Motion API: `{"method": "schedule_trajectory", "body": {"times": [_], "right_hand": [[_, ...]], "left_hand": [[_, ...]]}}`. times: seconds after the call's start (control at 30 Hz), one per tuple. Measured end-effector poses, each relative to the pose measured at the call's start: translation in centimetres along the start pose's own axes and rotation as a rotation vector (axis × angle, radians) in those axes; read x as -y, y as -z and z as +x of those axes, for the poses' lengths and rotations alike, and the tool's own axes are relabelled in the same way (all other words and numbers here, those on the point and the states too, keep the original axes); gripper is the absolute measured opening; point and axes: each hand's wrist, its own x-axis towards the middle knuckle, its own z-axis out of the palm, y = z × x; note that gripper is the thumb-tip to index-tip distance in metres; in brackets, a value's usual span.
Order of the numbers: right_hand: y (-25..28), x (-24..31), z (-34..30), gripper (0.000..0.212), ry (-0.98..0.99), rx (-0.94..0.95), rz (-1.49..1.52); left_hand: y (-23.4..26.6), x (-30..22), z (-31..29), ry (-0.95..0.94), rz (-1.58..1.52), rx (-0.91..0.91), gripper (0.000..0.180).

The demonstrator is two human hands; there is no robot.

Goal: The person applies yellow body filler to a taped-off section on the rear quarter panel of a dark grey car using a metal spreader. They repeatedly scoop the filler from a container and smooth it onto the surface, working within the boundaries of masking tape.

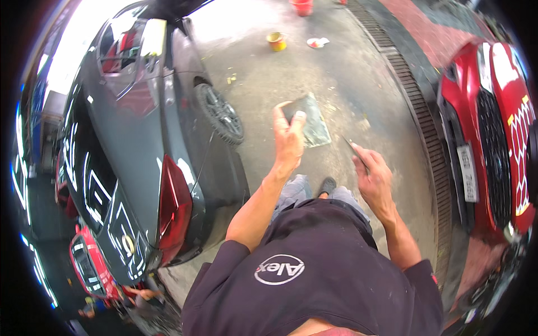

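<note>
My left hand (288, 140) is closed on the edge of a flat, roughly rectangular grey-green board (316, 126), its thumb lying on top. The board's face looks smeared and worn, and I hold it out over the concrete floor. To the right, my right hand (375, 176) is closed around a thin, dark tool (348, 141) with a narrow tip that points up and left toward the board. Most of that tool is hidden in my fingers, so I cannot tell its exact kind. A gap separates the tool's tip from the board.
A dark grey car (140, 106) stands close on my left, its tail light (174, 207) near my elbow. On the floor ahead are a yellow can (276, 42), a red-and-white round item (318, 42) and a red bucket (302, 7). Right lie a drain grate (417, 106) and a red car front (476, 73).
</note>
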Motion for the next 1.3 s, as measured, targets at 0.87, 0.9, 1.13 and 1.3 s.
{"method": "schedule_trajectory", "body": {"times": [0.87,0.9,1.13,1.3], "right_hand": [[-10.8,-8.5,25.0,0.014,0.267,-0.128,-0.162],[-11.4,-7.2,26.8,0.027,0.464,-0.018,-0.209],[-15.7,-12.1,38.4,0.023,-0.218,-0.159,-0.071],[-18.1,-10.7,44.7,0.024,0.328,0.037,-0.239]], "left_hand": [[8.6,5.5,24.6,0.348,0.135,0.148,0.028],[9.2,5.0,25.8,0.388,0.175,0.184,0.028],[11.4,0.0,33.8,0.438,-0.234,0.322,0.026],[11.7,3.3,40.9,0.377,0.232,0.086,0.027]]}}
